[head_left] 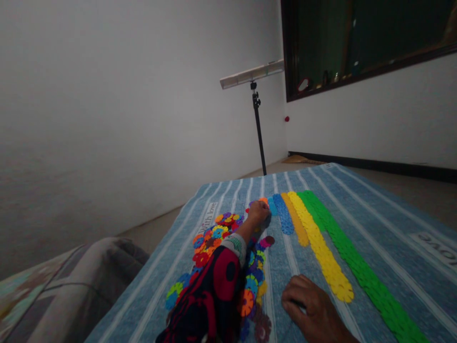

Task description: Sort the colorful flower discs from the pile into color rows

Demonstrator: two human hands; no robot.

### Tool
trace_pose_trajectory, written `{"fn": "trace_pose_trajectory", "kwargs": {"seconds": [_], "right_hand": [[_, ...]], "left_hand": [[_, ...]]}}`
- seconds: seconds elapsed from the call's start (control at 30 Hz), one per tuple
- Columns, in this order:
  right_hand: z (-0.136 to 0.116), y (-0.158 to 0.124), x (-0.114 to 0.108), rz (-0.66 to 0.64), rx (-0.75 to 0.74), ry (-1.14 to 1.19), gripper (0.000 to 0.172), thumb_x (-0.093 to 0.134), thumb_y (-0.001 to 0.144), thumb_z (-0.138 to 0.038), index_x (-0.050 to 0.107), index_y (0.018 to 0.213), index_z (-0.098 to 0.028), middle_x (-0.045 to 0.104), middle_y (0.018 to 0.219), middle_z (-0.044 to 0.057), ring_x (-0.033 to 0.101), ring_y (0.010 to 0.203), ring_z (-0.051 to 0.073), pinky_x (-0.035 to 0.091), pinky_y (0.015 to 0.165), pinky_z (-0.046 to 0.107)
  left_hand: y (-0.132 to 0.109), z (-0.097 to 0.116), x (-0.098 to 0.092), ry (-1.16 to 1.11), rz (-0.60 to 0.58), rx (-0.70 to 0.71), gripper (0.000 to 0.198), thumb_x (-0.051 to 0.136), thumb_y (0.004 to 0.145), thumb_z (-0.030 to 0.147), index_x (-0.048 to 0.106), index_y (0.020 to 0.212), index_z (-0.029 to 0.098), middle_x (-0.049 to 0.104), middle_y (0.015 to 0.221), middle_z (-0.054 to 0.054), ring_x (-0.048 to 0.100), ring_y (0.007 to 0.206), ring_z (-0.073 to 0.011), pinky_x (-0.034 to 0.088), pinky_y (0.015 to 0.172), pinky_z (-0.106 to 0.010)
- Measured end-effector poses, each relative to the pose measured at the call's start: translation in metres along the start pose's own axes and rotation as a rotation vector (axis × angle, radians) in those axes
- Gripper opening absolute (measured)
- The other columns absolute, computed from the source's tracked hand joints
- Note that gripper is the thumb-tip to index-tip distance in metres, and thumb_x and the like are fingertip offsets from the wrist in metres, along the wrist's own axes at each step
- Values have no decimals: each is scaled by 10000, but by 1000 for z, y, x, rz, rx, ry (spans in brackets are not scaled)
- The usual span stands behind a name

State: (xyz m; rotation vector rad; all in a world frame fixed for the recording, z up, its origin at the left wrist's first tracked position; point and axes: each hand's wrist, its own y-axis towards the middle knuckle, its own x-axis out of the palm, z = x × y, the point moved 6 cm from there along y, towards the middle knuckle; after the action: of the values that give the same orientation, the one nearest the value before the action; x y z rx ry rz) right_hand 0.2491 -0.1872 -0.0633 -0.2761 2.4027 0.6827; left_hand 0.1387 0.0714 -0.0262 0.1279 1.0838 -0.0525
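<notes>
Far L, a bunched grey cover (pixel 102 271) sits next to a table w/ a blue-&-white striped cloth (pixel 153 274). On it, a loose pile of multicolour discs (pixel 219 233) spreads both sides of the person's L forearm, in a dark sleeve (pixel 222 269) w/ red patches. L hand (pixel 260 213) is nr the pile's far end, fingers bent down just beside a short lt-blue row (pixel 273 206); can't tell if they grip a disc. Behind, a blk stand (pixel 260 128) carries a long pale panel (pixel 246 76). Going R: blue row (pixel 284 216), then a longer amber row (pixel 298 223). R hand (pixel 310 305) is nearer the viewer, btwn pile & the yellow row (pixel 326 257); fingers curled in, palm hidden, so can't tell if anything's inside. Then the green row (pixel 352 264), longest, runs off the bottom edge. Upper R, a dk-framed window (pixel 328 43).
</notes>
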Motion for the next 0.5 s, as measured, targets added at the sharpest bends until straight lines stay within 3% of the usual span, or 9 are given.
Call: {"fn": "trace_pose_trajectory", "kwargs": {"seconds": [0.13, 0.33, 0.5], "right_hand": [[2, -1, 2, -16, 18, -13, 193, 526, 860, -139, 631, 705, -184, 633, 745, 19, 599, 772, 152, 432, 710, 277], [3, -1, 2, -8, 15, -18, 191, 528, 851, -131, 631, 702, -190, 630, 741, 16, 596, 772, 152, 428, 714, 276], [1, 0, -1, -30, 47, 8, 192, 532, 843, -127, 637, 695, -191, 635, 743, 17, 605, 779, 150, 432, 706, 266]], "left_hand": [[2, -19, -28, 29, 36, -25, 197, 639, 747, 138, 760, 902, 123, 741, 863, -66, 652, 777, -155, 456, 651, -219], [1, -72, -82, 141, 42, -114, 233, 618, 717, 97, 764, 898, 108, 735, 823, -63, 643, 754, -154, 446, 643, -212], [-10, -102, -100, 235, -2, -162, 226, 644, 695, 127, 774, 880, 122, 739, 803, -58, 643, 746, -158, 448, 643, -211]]}}
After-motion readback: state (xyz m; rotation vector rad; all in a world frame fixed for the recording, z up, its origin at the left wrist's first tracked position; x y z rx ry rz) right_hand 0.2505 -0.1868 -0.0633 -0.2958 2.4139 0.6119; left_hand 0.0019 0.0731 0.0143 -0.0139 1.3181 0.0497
